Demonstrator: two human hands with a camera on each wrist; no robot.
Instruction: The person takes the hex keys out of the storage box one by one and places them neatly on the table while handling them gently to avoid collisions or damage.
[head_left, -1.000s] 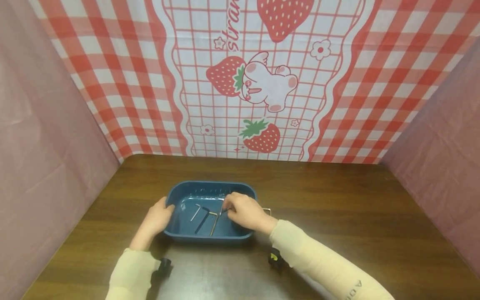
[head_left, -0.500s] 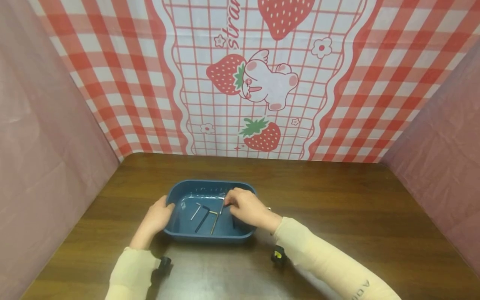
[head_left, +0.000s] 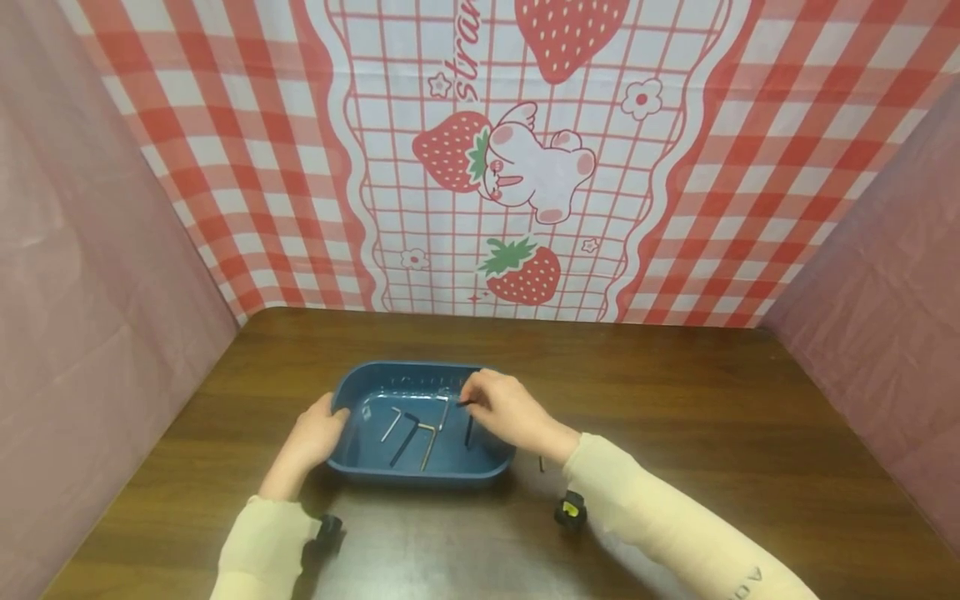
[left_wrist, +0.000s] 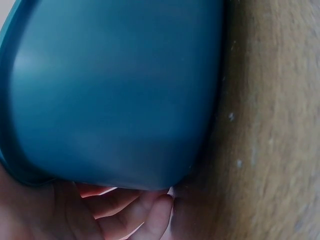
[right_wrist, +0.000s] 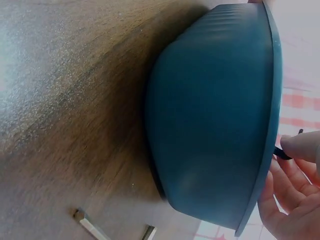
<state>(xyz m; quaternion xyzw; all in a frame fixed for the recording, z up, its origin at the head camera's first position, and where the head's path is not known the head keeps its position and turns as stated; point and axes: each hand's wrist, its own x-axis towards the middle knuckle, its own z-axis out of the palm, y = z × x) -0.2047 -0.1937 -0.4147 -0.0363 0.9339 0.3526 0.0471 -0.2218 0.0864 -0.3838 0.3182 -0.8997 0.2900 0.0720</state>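
A blue plastic basin [head_left: 420, 477] stands on the table. My left hand [head_left: 315, 433] grips its left end, thumb over the rim and fingers against the outer wall, as the left wrist view shows. Over the right part of the basin, my right hand [head_left: 513, 412] pinches a black hex key [right_wrist: 283, 154] between thumb and fingers. The key's long arm [head_left: 469, 432] points down inside the basin. To its left lie a silver hex key [head_left: 443, 413], a brass-coloured one [head_left: 429, 450], another black one [head_left: 403, 443] and a small silver one [head_left: 390, 427].
Right of the basin, a brass-coloured piece [head_left: 542, 463] lies on the wooden table [head_left: 675, 392], partly hidden by the right forearm. Two metal ends, one a hex bar [right_wrist: 91, 226], show beside the basin. A checked strawberry cloth [head_left: 517, 167] hangs behind the table.
My right hand has shifted right and slightly away within the basin, uncovering the silver hex key and the black one it pinches. My left hand keeps its place on the basin's end.
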